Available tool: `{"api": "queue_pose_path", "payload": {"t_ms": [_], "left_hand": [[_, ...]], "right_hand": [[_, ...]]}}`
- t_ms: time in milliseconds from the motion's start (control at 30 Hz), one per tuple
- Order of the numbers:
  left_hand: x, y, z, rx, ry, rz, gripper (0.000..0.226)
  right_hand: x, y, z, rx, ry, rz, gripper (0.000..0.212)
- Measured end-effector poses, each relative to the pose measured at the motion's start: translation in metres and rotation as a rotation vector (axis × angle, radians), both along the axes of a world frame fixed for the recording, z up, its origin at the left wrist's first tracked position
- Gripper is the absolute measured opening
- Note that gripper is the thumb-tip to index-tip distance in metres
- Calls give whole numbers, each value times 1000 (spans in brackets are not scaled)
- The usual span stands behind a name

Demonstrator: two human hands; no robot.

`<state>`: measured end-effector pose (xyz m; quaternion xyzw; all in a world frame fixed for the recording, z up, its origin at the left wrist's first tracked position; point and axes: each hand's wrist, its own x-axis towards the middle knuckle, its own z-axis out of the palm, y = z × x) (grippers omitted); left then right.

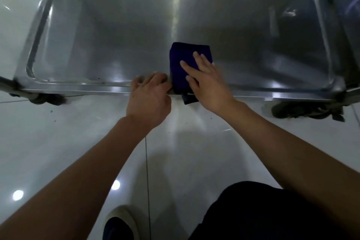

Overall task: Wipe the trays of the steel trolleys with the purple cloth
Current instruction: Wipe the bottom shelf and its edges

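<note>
Looking down at the lowest steel tray (116,31) of the trolley, I judge it the stiff, heavy part of this job: broad sheet metal with a raised rim, slick and reflective, sitting low over the glossy tiled floor (58,142) on castors (303,110). It could roll under a hard push, so bracing it at the near rim makes sense to me.

My left hand (149,96) does that now, fingers curled over the front lip, just beside the cloth.

My right hand (204,78) lies flat, fingers straight and spread, pressing down on the purple cloth (184,54) rather than gripping it.

That cloth sits folded into a thick pad at the tray's near edge, about midway along, with one corner hanging over the rim. I expect it to be light, soft and limp; it should slide easily on steel, so I'd hold it by palm pressure from above, keeping the folds stacked.
</note>
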<state>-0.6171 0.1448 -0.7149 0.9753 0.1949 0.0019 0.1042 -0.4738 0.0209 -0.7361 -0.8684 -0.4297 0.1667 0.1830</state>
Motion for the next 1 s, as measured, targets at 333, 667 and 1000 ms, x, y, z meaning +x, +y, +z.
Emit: {"api": "queue_pose_path", "payload": {"t_ms": [333, 667, 1000], "left_hand": [[32, -43, 6, -44, 34, 2, 47], [104, -112, -5, -95, 12, -182, 43], [147, -162, -6, -19, 148, -243, 34]], "right_hand": [[25, -37, 8, 1, 20, -114, 48], [75, -126, 8, -6, -5, -315, 51], [132, -222, 6, -69, -50, -560, 59]]}}
